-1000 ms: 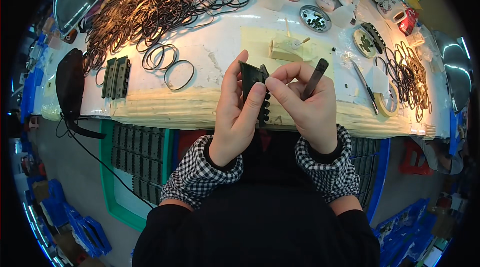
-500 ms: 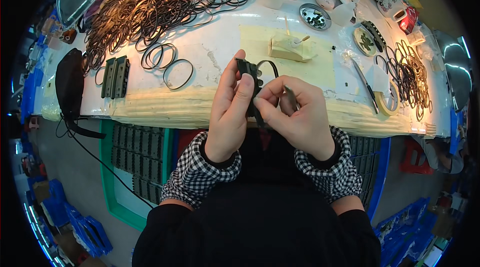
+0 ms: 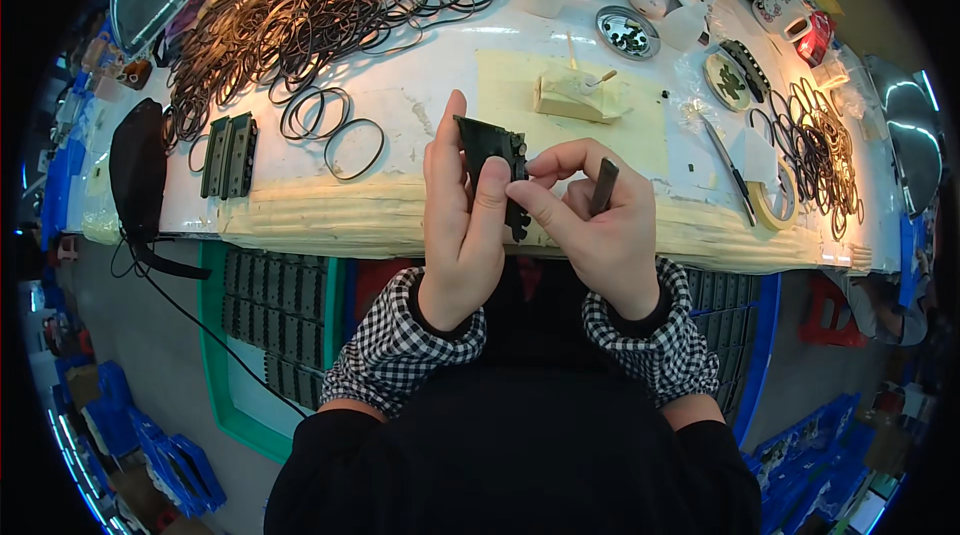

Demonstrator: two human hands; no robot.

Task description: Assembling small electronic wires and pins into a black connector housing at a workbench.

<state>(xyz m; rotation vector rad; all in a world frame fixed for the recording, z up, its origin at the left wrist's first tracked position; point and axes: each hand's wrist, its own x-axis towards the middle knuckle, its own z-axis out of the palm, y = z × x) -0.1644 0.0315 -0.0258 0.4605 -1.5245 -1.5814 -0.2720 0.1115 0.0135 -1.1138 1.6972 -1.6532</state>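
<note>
My left hand [image 3: 463,210] is closed round a dark green part [image 3: 487,142] with a knobbed, notched edge, its thumb pressing on the broad face. At that edge, the thumb and index fingertip of my right hand [image 3: 595,225] pinch close together; whatever they hold is too small to make out. A dark flat strip-like tool [image 3: 604,185] is tucked in the curled fingers of the same hand, its upper end sticking up. Both hands are just above the table's padded front edge. Two similar green parts [image 3: 230,157] lie on the table to the left.
A big heap of black rubber rings [image 3: 290,25] fills the back left, with a smaller ring pile [image 3: 825,155] at the right. A yellow block [image 3: 575,100], a dish of small dark pieces [image 3: 628,33], a knife [image 3: 728,170] and a tape roll [image 3: 775,197] lie around. Below stands a green tray [image 3: 228,405].
The green part has turned in my left hand, showing more of its broad face. The black loop standing behind it is no longer visible. The strip tool in my right hand now points upward.
</note>
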